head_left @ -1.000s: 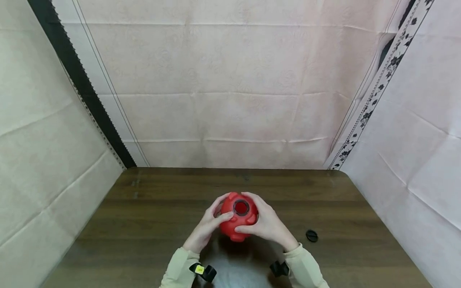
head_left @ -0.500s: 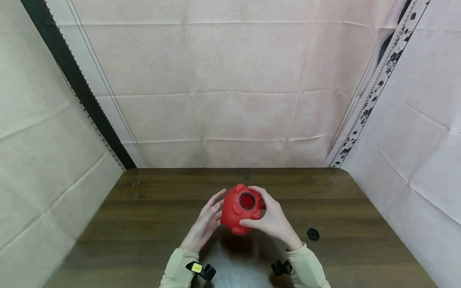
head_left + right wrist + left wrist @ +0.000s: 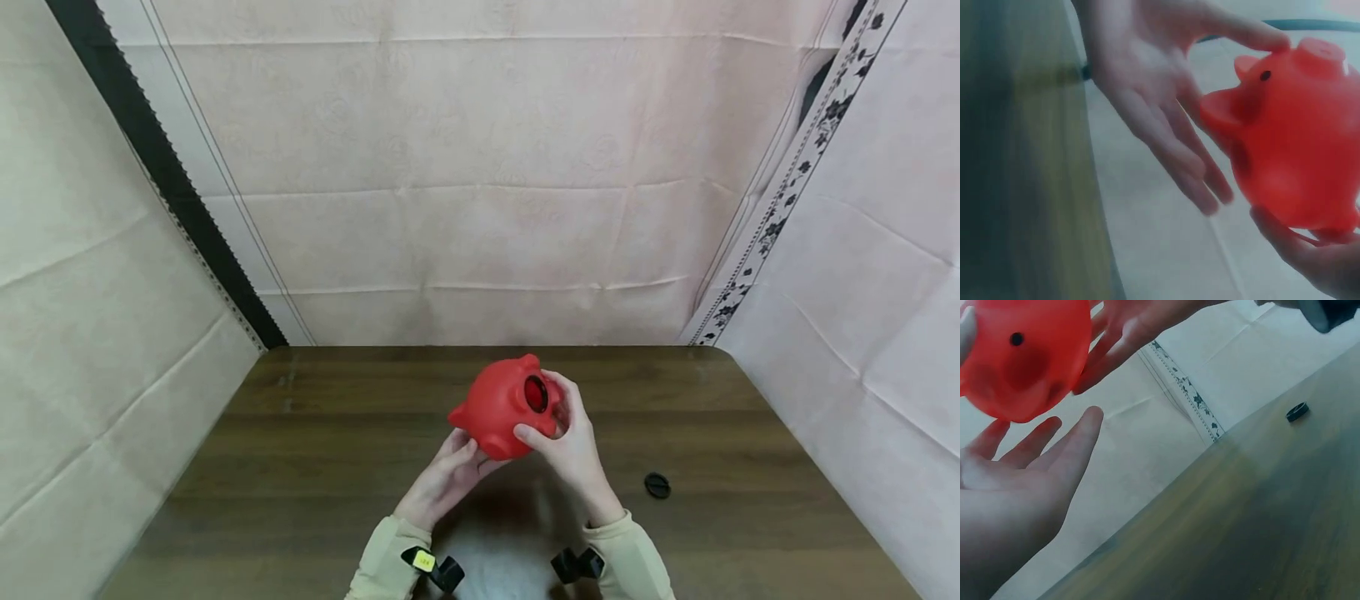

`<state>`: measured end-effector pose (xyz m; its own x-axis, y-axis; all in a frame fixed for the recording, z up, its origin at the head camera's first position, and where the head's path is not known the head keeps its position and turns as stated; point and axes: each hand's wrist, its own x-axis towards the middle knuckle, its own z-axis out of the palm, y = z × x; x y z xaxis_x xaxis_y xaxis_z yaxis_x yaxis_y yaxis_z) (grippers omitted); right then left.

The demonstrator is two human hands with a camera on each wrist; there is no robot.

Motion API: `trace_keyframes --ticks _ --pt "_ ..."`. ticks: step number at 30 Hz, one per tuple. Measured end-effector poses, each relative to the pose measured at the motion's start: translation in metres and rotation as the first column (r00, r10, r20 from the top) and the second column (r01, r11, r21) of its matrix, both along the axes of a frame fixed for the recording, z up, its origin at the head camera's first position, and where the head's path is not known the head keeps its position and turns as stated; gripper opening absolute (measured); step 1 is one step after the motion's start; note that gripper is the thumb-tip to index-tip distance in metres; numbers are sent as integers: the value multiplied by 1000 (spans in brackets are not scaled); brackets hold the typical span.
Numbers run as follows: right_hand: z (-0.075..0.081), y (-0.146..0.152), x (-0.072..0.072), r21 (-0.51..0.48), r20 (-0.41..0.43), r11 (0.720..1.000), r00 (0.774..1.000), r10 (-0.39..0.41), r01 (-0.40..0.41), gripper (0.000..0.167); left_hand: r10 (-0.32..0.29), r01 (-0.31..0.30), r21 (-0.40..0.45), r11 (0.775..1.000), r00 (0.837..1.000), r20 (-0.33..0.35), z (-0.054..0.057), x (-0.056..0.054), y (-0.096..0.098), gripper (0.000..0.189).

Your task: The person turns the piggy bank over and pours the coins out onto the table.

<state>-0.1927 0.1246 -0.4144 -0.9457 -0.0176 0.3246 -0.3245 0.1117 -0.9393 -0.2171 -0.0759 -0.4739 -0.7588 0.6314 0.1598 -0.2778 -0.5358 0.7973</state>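
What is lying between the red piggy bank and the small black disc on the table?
In the head view, the right hand, touching the piggy bank, comes between; from there to the black disc, only bare tabletop shows.

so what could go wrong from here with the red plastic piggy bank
The piggy bank is held above the brown wooden table: it could drop if the right hand slips, as the left hand lies open against it. Anything inside might spill if its round, dark-rimmed opening tips down. The pale right sleeve might knock the small round black disc nearby.
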Motion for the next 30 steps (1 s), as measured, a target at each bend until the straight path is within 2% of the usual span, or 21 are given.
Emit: trace_keyframes --ticks 4,8,12,16,21,23,26,30 --pt "-4 -5 1 -38 28 998 998 48 -47 74 3 -3 7 1000 1000 -12 0 1 1 59" --pt "-7 -6 0 -27 24 997 997 68 -68 79 4 -4 3 1000 1000 -29 3 1 1 60" --pt "-9 -7 0 -5 17 998 997 70 -69 78 5 -4 22 1000 999 -34 8 2 2 62" --pt "-14 -12 1 36 10 999 999 37 -37 80 16 -15 69 997 1000 -21 10 3 3 65" --pt "-20 -22 3 98 -27 995 1000 -6 8 88 90 -95 191 977 995 36 11 7 5 61" --pt "-20 -23 3 117 -47 993 999 -9 15 93 130 -140 207 968 990 62 11 8 5 56" --pt "-19 -22 3 158 -66 987 998 11 -1 102 197 -209 171 963 977 85 12 9 5 49" --pt "-15 -16 2 245 -65 968 995 76 -58 110 280 -288 95 953 956 89 12 8 3 40"
